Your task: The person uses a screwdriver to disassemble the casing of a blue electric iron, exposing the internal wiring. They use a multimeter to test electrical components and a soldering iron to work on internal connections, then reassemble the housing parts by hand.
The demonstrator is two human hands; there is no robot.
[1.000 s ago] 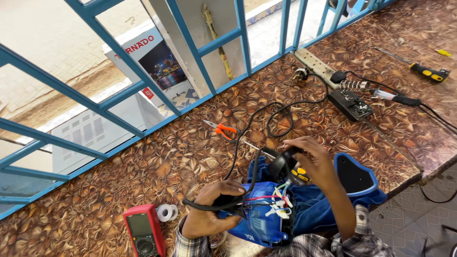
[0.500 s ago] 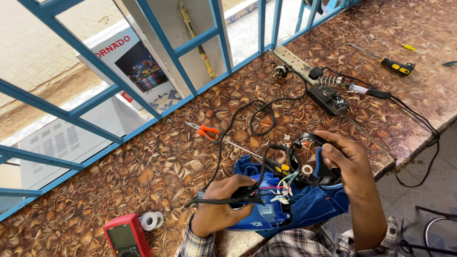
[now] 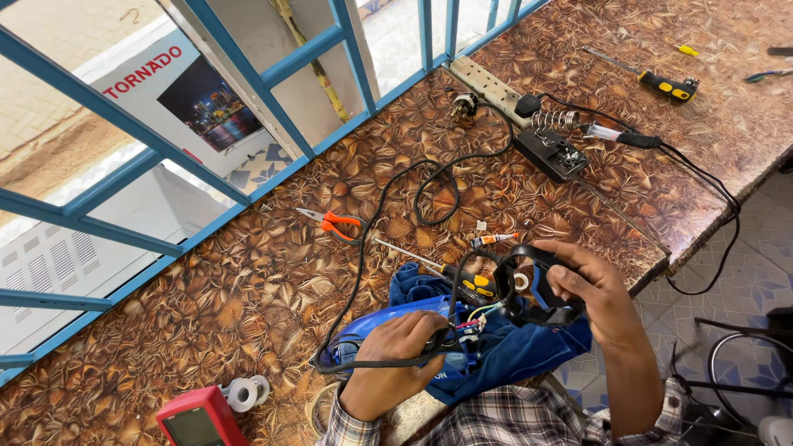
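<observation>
Currently, left hand (image 3: 396,351) grips black cord (image 3: 363,248), right hand (image 3: 591,285) clutches black handle piece (image 3: 537,289); risk: pulling apart likely tears thin coloured wires (image 3: 475,322) bridging them.

A blue appliance body (image 3: 388,318) with loose coloured wires lies at the counter edge, its black handle piece (image 3: 537,285) raised alongside.
</observation>
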